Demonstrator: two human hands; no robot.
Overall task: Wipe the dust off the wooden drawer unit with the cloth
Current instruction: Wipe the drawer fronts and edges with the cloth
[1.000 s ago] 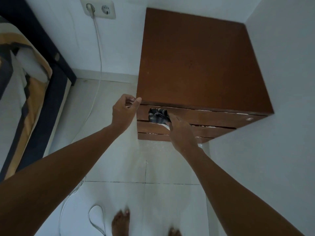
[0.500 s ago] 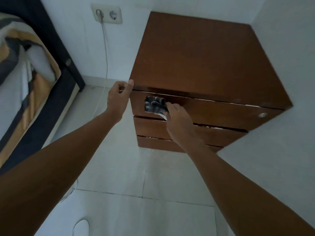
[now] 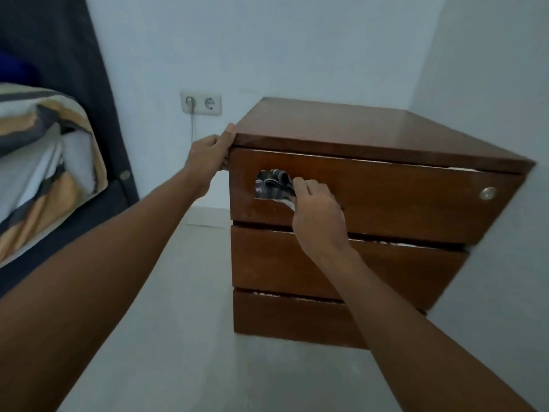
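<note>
Since the frame a second ago the viewpoint is dropping from almost overhead to nearly level with the wooden drawer unit, so its three drawer fronts are now facing the camera, while both hands are staying roughly where they were on it; the left hand is clasping the top front left corner, thumb lying on the top edge and fingers curled around the side, steadying the piece; the right hand is pinching a bunched cloth, grip clenched on it, and pressing it into the cut-out handle at the left of the top drawer front; the unit is standing on the floor in the corner, against the wall to its right, with a wall socket and its plugged cable behind and a bed well apart on the left. By my judgement the cloth is handling as soft, light and floppy (it is crumpling into folds rather than lying flat), so it is best held wadded in the fingertips; the unit is looking stiff, heavy and smooth-lacquered, so bracing at the corner edge seems sensible; a small round metal lock is sitting at the right end of the top drawer, and pale chipped edging is showing along the gaps between drawers, where the cloth might snag.
</note>
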